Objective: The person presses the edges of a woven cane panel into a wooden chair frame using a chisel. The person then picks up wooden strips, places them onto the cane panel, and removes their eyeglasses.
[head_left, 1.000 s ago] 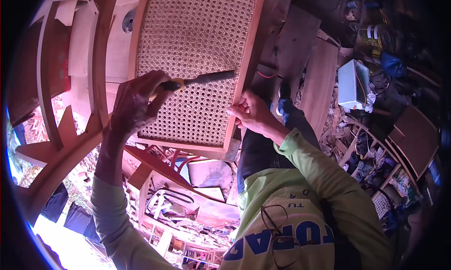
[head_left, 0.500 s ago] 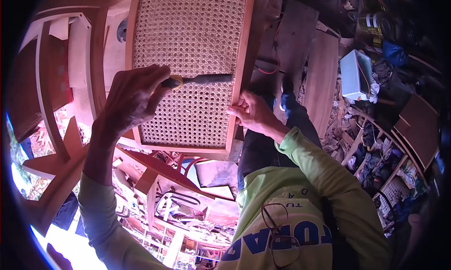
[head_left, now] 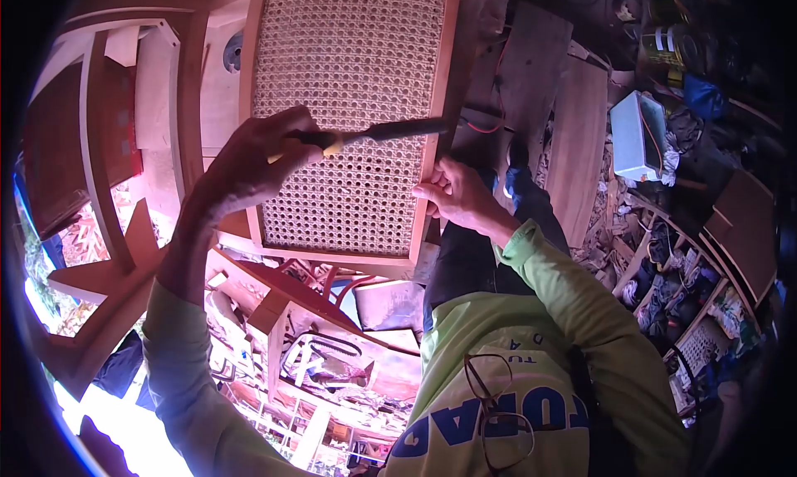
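Note:
My left hand [head_left: 266, 157] is closed around the black and yellow handle of a chisel [head_left: 407, 129]. Its dark, flat blade points right, above the woven cane panel [head_left: 349, 62], and the tip reaches over the right rail of the panel's wooden frame [head_left: 435, 112]. Lower on that same rail is my right hand [head_left: 457, 193], with thumb and fingers closed on the edge. Whether anything small sits between those fingers, I cannot make out. From this view I cannot tell whether the blade touches the wood.
Curved wooden furniture parts [head_left: 187, 103] stand on the left. To the right lie wooden boards [head_left: 573, 145], scraps, and a pale blue box [head_left: 638, 136]. A slatted rack [head_left: 689, 269] full of clutter is farther right. Eyeglasses [head_left: 498, 410] hang on my shirt.
The chisel has moved right and tilted slightly upward, so its tip now passes over the frame's right rail. My right hand keeps its place on the rail. The whole view has shifted slightly.

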The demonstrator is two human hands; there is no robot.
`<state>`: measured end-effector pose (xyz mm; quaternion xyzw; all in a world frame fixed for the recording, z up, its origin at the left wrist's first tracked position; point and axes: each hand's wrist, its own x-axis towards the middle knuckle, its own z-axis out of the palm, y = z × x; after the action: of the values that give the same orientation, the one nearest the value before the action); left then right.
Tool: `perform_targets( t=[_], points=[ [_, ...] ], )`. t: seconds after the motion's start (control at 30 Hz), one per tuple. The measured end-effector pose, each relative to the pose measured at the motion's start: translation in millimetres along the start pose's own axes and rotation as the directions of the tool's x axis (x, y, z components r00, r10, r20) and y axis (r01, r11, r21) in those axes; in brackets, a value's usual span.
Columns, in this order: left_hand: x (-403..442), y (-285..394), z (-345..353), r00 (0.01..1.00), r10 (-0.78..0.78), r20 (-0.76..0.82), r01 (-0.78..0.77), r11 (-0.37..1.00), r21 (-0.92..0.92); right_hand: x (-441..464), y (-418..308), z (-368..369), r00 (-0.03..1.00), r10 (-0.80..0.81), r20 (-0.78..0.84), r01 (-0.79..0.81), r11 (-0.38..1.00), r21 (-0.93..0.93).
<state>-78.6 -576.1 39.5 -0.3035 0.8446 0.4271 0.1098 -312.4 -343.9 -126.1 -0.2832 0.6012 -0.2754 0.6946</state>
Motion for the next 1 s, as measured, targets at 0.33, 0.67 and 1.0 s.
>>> perform_targets(
  t=[0.33, 0.67, 1.0],
  points=[
    [-23.5, 7.0, 19.9, 0.985, 0.073, -0.156, -0.040, 0.979, 0.202, -4.1, -4.7, -0.8, 0.998, 0.056, 0.018, -0.057, 0.998, 0.018],
    [-7.1, -11.7, 17.8, 0.996, 0.053, -0.075, -0.047, 0.996, 0.079, -4.1, -12.2, -2.4, 0.998, 0.058, 0.019, -0.058, 0.998, -0.016],
    [8.4, -6.5, 0.2, 0.996, 0.060, -0.066, -0.049, 0.985, 0.165, -6.6, -17.0, 0.5, 0.997, 0.075, 0.005, -0.075, 0.994, 0.077]
  ],
)
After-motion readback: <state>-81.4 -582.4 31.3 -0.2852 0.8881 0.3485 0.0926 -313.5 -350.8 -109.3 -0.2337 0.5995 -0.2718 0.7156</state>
